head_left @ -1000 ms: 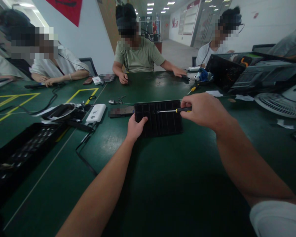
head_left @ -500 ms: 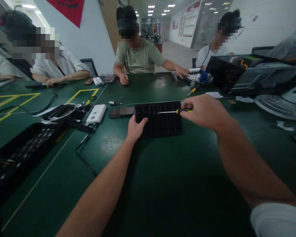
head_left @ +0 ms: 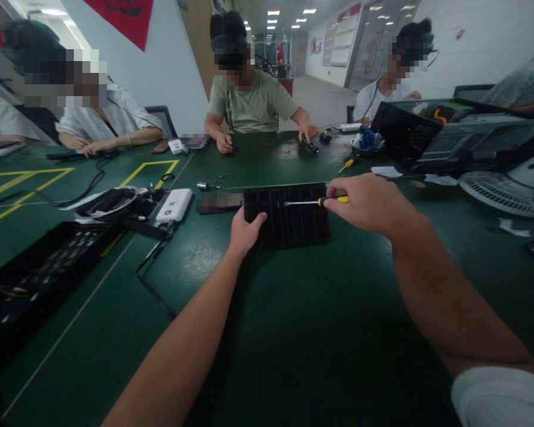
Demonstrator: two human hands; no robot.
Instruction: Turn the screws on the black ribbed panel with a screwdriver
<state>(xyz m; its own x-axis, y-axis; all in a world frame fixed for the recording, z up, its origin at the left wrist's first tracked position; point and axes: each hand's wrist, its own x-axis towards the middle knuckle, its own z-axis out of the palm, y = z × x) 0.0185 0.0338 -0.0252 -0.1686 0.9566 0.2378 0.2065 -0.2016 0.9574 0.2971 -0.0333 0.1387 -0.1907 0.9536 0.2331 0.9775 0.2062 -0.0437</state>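
A black ribbed panel [head_left: 293, 222] lies flat on the green table [head_left: 293, 332] in front of me. My left hand [head_left: 244, 232] grips its near left corner, thumb on top. My right hand [head_left: 368, 203] is closed round the yellow and black handle of a screwdriver [head_left: 314, 202]. The metal shaft lies level over the panel, and its tip points left at the panel's upper middle.
A phone [head_left: 218, 202], a white power bank [head_left: 173, 204] and loose screws [head_left: 218, 177] lie left of the panel. A black tray [head_left: 35, 267] sits at far left, a fan grille [head_left: 502, 190] and black equipment [head_left: 449, 133] at right. Three people sit across the table.
My hands and the screwdriver have hardly moved. The person opposite has drawn a hand, with a dark object in it, in from the right towards the table's middle.
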